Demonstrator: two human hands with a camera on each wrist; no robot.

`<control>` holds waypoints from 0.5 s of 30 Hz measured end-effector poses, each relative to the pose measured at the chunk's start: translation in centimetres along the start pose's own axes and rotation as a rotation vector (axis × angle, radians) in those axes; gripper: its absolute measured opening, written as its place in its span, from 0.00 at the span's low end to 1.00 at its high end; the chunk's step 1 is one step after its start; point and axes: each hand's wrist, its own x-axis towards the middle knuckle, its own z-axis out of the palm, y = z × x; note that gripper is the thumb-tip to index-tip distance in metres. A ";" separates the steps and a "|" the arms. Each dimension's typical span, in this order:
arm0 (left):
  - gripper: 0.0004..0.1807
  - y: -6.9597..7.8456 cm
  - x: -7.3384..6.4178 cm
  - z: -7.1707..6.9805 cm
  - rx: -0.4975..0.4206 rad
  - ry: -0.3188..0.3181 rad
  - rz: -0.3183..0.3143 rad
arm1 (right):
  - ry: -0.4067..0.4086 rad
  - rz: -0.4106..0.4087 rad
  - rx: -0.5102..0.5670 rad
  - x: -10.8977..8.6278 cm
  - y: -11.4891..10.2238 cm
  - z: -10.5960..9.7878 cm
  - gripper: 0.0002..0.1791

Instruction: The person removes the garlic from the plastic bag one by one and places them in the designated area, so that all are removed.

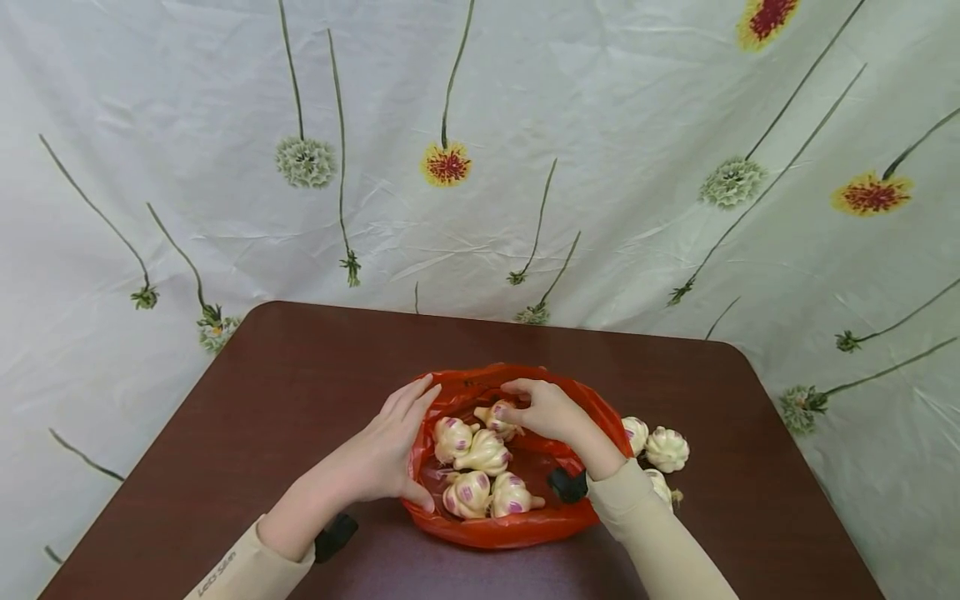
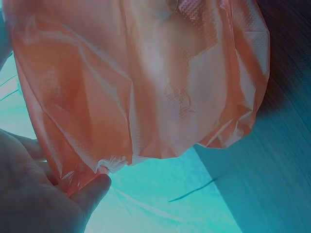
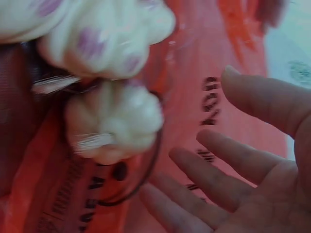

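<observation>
"Which step do you make it?"

"From here I'd call it loading: the red bag [image 1: 502, 533] sits open on the table [image 1: 337, 350], five garlic bulbs [image 1: 483, 452] showing inside. Emptying it could look much the same, mind."

"How are the hands?"

"I have the left hand [image 1: 397, 450] at the bag's left edge, fingers spread fairly long, with the plastic caught between them and the thumb. The right hand [image 1: 547, 410] is over the mouth, fingers loosely extended and well parted, holding nothing; the right wrist view shows a gap to the nearest bulb."

"Next move, then?"

"If I'm right, lift the right hand clear of the rim and go for one of the three loose bulbs [image 1: 667, 450], just beside the bag on the right. The left should keep the mouth wide."

"Which way do they point?"

"The far bulb [image 1: 492, 419], under the right thumb in the head view, lies on its side, neck to the left, long axis roughly crosswise. The near right bulb [image 1: 510, 495] points its neck right; the middle one's runs left and slightly towards me."
</observation>
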 end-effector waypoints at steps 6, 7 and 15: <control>0.73 0.0 -0.1 0.0 0.005 0.004 0.008 | -0.005 0.051 -0.031 1.1 0.5 0.8 0.30; 0.73 0.0 -0.1 0.0 0.003 0.006 0.009 | -0.013 0.060 -0.022 1.2 0.6 0.9 0.30; 0.72 0.0 0.0 0.1 -0.001 -0.001 0.007 | -0.044 0.096 0.010 1.9 1.4 2.0 0.32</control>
